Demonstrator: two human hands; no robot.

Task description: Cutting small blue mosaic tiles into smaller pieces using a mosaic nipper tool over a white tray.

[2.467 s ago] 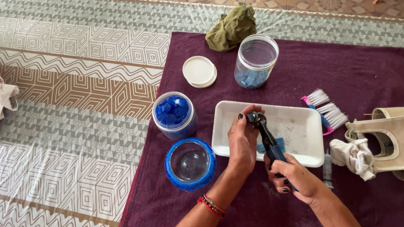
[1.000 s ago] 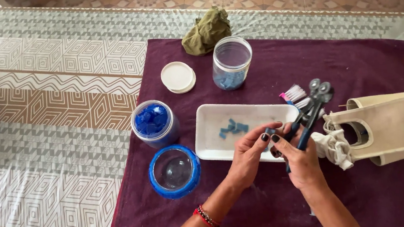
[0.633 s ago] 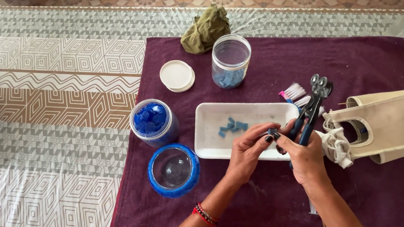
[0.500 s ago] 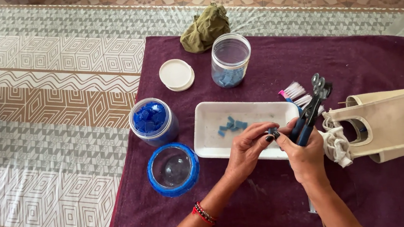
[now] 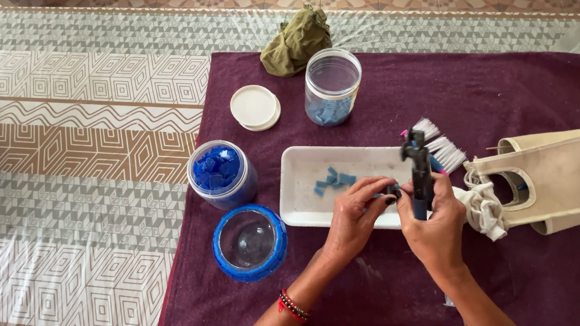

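Right hand (image 5: 436,221) gripping nippers (image 5: 418,168) — left hand (image 5: 353,219) pinching blue tile (image 5: 392,190)

Soft, even daylight fills the frame, bright with no hard shadows. The clear plastic sheet over the patterned mat (image 5: 81,204) gives pale glare at left. The dark purple cloth (image 5: 509,85) reads matte. Focus is sharp in the centre; the frame edges bend slightly, as with a wide lens.

matt maroon cloth (image 5: 510,92), glossy white plastic tray (image 5: 299,183), metal nippers (image 5: 418,165)
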